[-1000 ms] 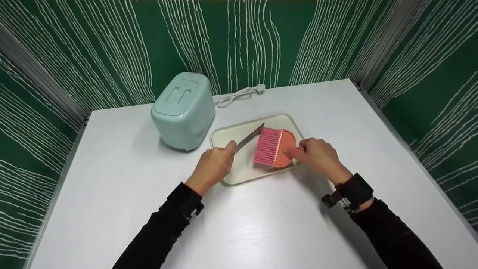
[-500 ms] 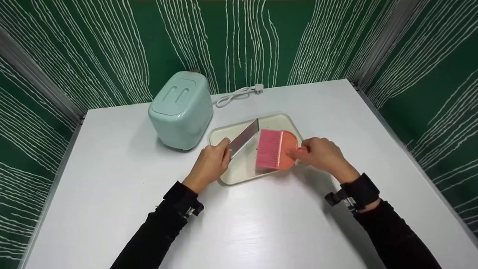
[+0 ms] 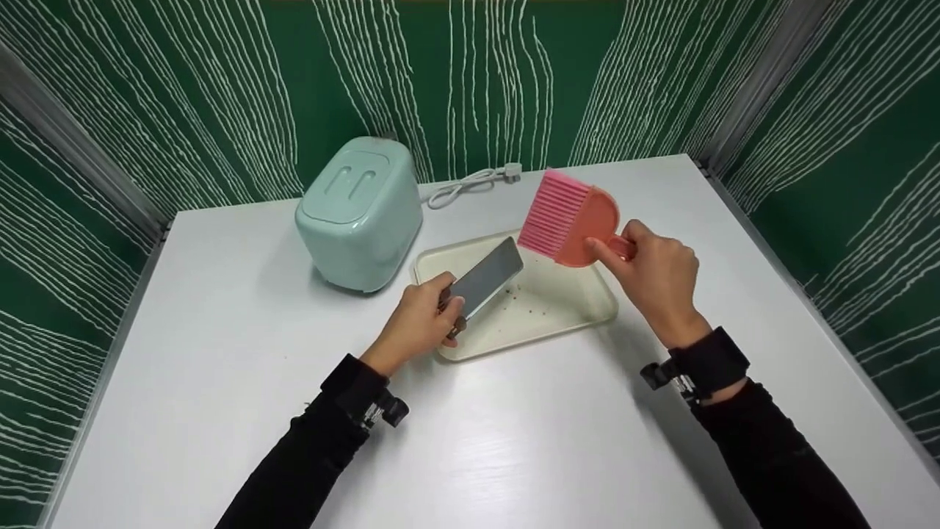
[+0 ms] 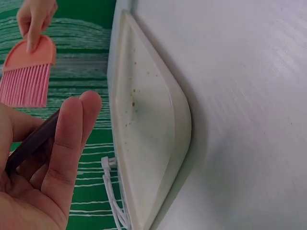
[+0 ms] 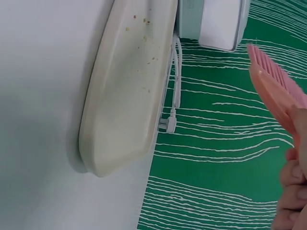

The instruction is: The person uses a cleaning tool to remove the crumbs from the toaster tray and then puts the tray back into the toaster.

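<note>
My left hand (image 3: pixel 417 317) grips the dark handle (image 4: pixel 36 141) of a broad, blunt-ended tool with a flat grey metal blade (image 3: pixel 488 278). Its exact kind is unclear. The blade is tilted, with its flat face upward, over the left part of a cream tray (image 3: pixel 477 356). My right hand (image 3: pixel 657 275) holds a coral hand brush (image 3: pixel 587 228) by its short handle, thumb laid along the back. The brush's pink bristles (image 3: pixel 554 209) are raised above the tray's far right side and point up and left, apart from the blade. Small brown crumbs (image 3: pixel 510 294) lie scattered in the tray.
A pale mint toaster (image 3: pixel 360 213) stands behind and left of the tray. Its white cord and plug (image 3: pixel 477 178) lie along the back of the white table (image 3: pixel 485 441). Green walls (image 3: pixel 587 73) with white lines enclose the back and sides.
The right hand has lifted the brush from the tray upward and away, uncovering crumbs. The left hand has rolled the blade so its flat face shows more.
</note>
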Demonstrator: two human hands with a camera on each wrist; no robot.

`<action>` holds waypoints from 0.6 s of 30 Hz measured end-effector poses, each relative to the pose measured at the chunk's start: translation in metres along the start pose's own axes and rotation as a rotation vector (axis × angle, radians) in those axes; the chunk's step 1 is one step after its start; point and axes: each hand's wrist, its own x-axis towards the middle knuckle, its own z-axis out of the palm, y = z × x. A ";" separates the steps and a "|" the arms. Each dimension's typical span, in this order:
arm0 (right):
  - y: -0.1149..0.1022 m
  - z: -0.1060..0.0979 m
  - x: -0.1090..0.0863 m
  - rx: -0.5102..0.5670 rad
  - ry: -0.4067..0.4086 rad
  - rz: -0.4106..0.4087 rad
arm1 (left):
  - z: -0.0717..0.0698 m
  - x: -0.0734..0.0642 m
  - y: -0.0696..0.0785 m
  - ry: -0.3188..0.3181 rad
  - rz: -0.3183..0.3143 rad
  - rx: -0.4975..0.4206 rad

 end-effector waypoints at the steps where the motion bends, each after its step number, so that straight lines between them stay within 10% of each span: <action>1: 0.000 0.002 0.000 -0.013 0.016 -0.011 | 0.000 0.000 0.000 -0.005 -0.006 -0.010; 18: 0.010 0.020 -0.013 -0.132 0.035 -0.210 | 0.002 0.000 0.001 -0.006 0.016 -0.031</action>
